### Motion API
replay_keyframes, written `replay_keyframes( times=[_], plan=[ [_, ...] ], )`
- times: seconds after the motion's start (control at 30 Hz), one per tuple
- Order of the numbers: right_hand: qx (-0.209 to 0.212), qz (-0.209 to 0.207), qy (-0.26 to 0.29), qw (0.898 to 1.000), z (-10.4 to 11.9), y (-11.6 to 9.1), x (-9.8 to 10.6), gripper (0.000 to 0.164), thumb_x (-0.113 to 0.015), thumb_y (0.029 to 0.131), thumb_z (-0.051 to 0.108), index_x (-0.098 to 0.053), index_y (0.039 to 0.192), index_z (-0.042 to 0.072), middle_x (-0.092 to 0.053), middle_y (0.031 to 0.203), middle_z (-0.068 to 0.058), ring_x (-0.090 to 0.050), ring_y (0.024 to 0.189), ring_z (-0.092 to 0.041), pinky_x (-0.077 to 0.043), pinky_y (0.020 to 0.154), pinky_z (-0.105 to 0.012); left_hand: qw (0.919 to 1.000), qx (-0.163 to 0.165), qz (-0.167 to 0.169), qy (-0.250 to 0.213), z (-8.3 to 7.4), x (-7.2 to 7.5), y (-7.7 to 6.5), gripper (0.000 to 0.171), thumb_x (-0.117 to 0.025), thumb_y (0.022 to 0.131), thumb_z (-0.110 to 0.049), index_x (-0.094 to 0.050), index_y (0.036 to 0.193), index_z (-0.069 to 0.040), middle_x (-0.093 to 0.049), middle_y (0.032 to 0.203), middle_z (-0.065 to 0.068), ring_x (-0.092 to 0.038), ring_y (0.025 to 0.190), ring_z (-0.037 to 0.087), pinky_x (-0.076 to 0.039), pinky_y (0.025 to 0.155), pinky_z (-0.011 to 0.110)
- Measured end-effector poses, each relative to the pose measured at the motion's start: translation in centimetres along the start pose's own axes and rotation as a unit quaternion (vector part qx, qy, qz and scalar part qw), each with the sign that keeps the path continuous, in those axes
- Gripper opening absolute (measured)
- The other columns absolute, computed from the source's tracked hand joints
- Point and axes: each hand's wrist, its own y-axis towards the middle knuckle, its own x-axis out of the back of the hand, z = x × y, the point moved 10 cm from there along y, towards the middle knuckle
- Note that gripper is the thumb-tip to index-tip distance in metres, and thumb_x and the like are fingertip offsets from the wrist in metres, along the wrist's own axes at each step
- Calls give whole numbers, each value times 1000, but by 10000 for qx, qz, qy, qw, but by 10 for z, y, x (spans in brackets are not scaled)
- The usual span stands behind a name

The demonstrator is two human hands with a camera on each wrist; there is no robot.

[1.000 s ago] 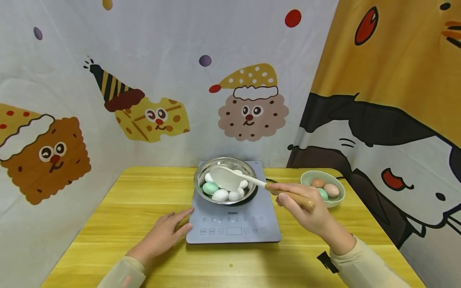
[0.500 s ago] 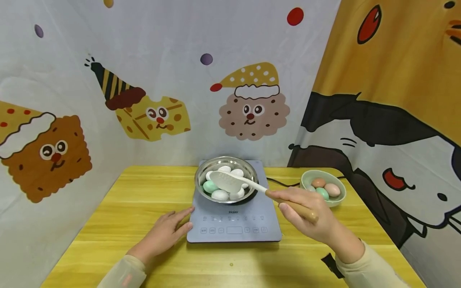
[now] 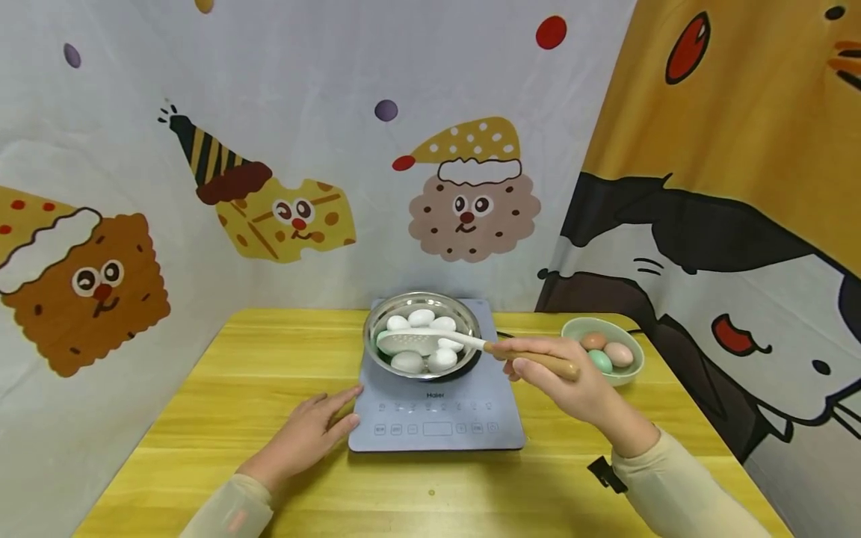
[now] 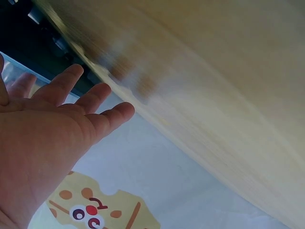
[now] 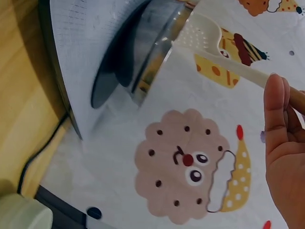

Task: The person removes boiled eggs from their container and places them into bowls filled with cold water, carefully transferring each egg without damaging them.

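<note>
One white perforated spoon [image 3: 408, 343], likely light, stiff; right hand's [image 3: 587, 390] fingers grip its wooden handle [image 3: 560, 366], best hold; left hand's [image 3: 301, 435] spread!

High head view, close wrist views

The left hand [image 3: 303, 437] points forward, fingers extended and slightly spread, thumb apart. The right hand [image 3: 572, 381] is raised, fingers curled in a grip, thumb extended. Both sleeved forearms [image 3: 686, 489] slant inward.
</note>
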Motion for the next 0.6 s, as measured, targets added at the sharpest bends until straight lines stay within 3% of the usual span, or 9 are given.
replay_keyframes(
  times=[0.23,0.43,0.6],
  plan=[
    [-869,-547,172,9946,-23,-2,2,31,-50,106,-10,-67,132,-14,-81,121,3,-78,89,-13,-67,83,-32,10000,-51,-26,3,-3,2,0,58,-53,110,-53,-47,163,-28,-54,164,5,-40,149,61,-29,122,78],
    [-1433,-1165,710,9802,-41,-12,11,36,-46,114,7,-62,133,-20,-82,115,-12,-77,85,-22,-68,75,-37,10000,-1,-38,3,-2,2,-1,58,-53,111,-53,-46,164,-29,-53,165,4,-39,150,60,-27,123,78],
    [-1533,-835,559,9831,-47,-17,13,32,-49,113,4,-65,135,-12,-83,116,-6,-78,88,-23,-68,75,-38,10000,5,-74,14,-1,2,-2,58,-53,111,-53,-46,163,-29,-53,164,4,-40,150,61,-26,125,77]
  ],
)
